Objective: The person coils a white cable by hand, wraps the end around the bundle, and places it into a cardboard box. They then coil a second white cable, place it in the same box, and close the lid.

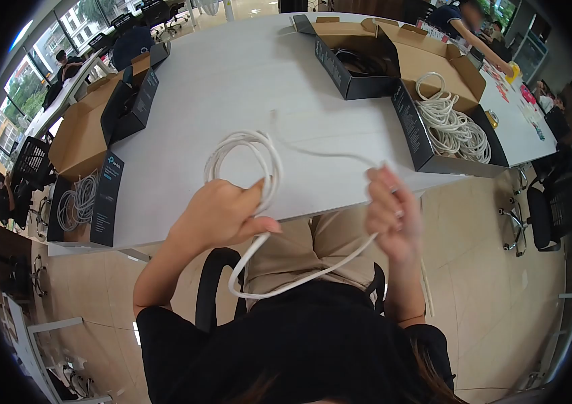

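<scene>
A white cable [266, 161] is wound into several round loops above the near edge of the table. My left hand [225, 212] is closed around the lower part of this coil, thumb pointing right. From the coil a slack length of the cable dips over my lap and rises to my right hand [394, 212]. That hand is closed on the cable and slightly blurred by motion. Beyond it, a loose end of cable runs back left across the tabletop.
The white table [232, 74] carries an open box of white cables [454, 128] at right, a box of dark cable [360, 64] behind it, and an open box with white cable [81, 202] at left, with another dark box [131, 101] beyond. A person [461, 23] reaches over the neighbouring table.
</scene>
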The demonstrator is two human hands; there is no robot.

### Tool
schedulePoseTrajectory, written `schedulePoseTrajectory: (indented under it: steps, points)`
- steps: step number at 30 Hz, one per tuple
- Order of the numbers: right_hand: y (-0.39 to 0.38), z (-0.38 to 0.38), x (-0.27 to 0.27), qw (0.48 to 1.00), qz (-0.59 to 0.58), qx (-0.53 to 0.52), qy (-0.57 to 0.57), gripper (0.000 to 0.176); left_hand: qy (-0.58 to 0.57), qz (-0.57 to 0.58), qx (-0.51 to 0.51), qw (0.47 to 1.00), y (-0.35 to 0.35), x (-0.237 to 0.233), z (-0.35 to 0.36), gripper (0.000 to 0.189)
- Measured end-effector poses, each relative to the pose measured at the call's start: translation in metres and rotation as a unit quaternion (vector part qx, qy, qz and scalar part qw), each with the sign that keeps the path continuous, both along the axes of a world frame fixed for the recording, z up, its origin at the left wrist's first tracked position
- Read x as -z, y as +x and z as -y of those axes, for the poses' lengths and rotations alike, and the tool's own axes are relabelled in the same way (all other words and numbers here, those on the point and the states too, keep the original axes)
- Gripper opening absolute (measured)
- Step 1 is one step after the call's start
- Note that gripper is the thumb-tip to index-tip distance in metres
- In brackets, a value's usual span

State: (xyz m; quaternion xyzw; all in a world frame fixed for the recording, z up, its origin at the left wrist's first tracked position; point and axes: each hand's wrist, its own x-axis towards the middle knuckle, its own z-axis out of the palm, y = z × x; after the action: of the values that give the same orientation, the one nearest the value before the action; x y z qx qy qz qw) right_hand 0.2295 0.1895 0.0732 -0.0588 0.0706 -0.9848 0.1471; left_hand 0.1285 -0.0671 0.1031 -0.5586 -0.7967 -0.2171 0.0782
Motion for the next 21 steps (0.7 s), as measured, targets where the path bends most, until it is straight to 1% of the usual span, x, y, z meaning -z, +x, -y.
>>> schedulePoseTrajectory:
  steps: [1,3,5,6,7,9,10,12,13,14,15,16,17,19,20,21]
  points:
    - [0.002,-0.01,-0.006,0.998,-0.013,0.026,-0.061,0.023,0.012,0.087,0.004,0.996,-0.002,0.002,0.003,0.057]
    - [0.005,-0.029,-0.013,0.983,-0.067,0.079,-0.153,0.017,0.034,0.259,0.012,0.965,-0.006,0.005,0.008,0.059]
    - [0.014,-0.041,-0.041,0.963,-0.093,0.16,-0.195,0.015,-0.013,0.373,0.065,0.925,-0.011,0.005,0.018,0.05]
    - [0.019,-0.051,-0.05,0.951,-0.127,0.196,-0.201,0.015,-0.037,0.427,0.091,0.899,-0.013,0.004,0.021,0.046]
    - [0.024,-0.062,-0.057,0.937,-0.162,0.231,-0.206,0.015,-0.066,0.417,0.123,0.898,-0.012,0.002,0.021,0.04]
    - [0.031,-0.079,-0.067,0.916,-0.221,0.298,-0.152,0.015,-0.127,0.397,0.187,0.89,-0.008,-0.002,0.024,0.03]
    - [0.034,-0.087,-0.069,0.902,-0.25,0.331,-0.124,0.014,-0.144,0.431,0.218,0.864,-0.008,0.001,0.028,0.023]
    - [0.035,-0.106,-0.063,0.867,-0.297,0.399,-0.033,0.015,-0.118,0.531,0.38,0.748,-0.012,0.005,0.037,0.017]
    - [0.034,-0.111,-0.057,0.844,-0.318,0.431,0.013,0.015,-0.103,0.572,0.453,0.676,-0.012,0.005,0.038,0.014]
    - [0.031,-0.113,-0.048,0.83,-0.331,0.445,0.053,0.016,-0.071,0.59,0.538,0.598,-0.006,0.0,0.031,0.012]
    - [0.029,-0.111,-0.04,0.832,-0.325,0.445,0.06,0.017,-0.037,0.598,0.616,0.512,0.003,-0.005,0.021,0.012]
    - [0.026,-0.107,-0.033,0.835,-0.319,0.444,0.068,0.018,-0.008,0.619,0.651,0.439,0.011,0.004,0.02,0.016]
    - [0.024,-0.104,-0.024,0.837,-0.312,0.443,0.075,0.019,-0.01,0.609,0.691,0.388,0.02,0.004,0.012,0.017]
    - [0.021,-0.102,-0.009,0.856,-0.292,0.425,0.041,0.021,0.035,0.602,0.706,0.372,0.027,-0.002,0.006,0.016]
    - [0.02,-0.1,-0.002,0.864,-0.272,0.424,0.023,0.022,0.135,0.639,0.668,0.356,0.032,0.007,0.013,0.014]
    - [0.019,-0.1,0.005,0.871,-0.252,0.422,0.006,0.022,0.155,0.661,0.661,0.32,0.031,0.01,0.016,0.011]
